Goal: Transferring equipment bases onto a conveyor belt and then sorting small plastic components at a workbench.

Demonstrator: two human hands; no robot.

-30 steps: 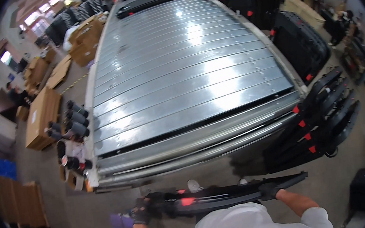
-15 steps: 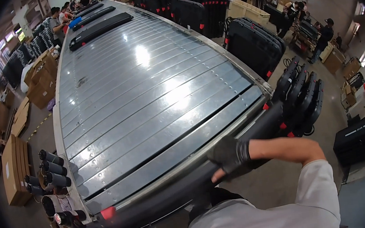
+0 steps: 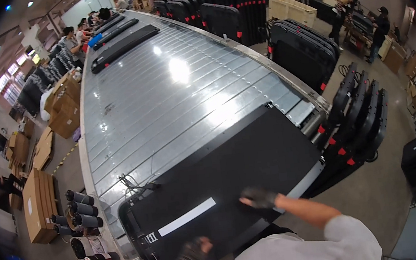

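Observation:
A long flat black walking-pad treadmill (image 3: 252, 156) lies slanted across the near end of the slatted metal conveyor (image 3: 163, 99). A white strip runs along its near left part, and a loose cable (image 3: 132, 182) is bunched at its far left edge. My right hand (image 3: 260, 197), in a dark fingerless glove, is over the middle of the near side, fingers loosely apart and slightly blurred. Near the left end, my left hand (image 3: 193, 254), gloved alike, hovers at the near edge with its fingers partly bent. Neither hand grips anything; contact with the surface is unclear.
Several black treadmills (image 3: 355, 113) stand on edge to the right. Dark cylinders (image 3: 81, 208) stand beside the conveyor's left edge, near flat cartons (image 3: 42, 205). Farther along the belt lie more black units (image 3: 124, 48). People work in the background.
The treadmill, earlier tilted up at the conveyor's near end with my hands at it, now lies flat on the slats. Both hands have let go of its edge and moved over its near side.

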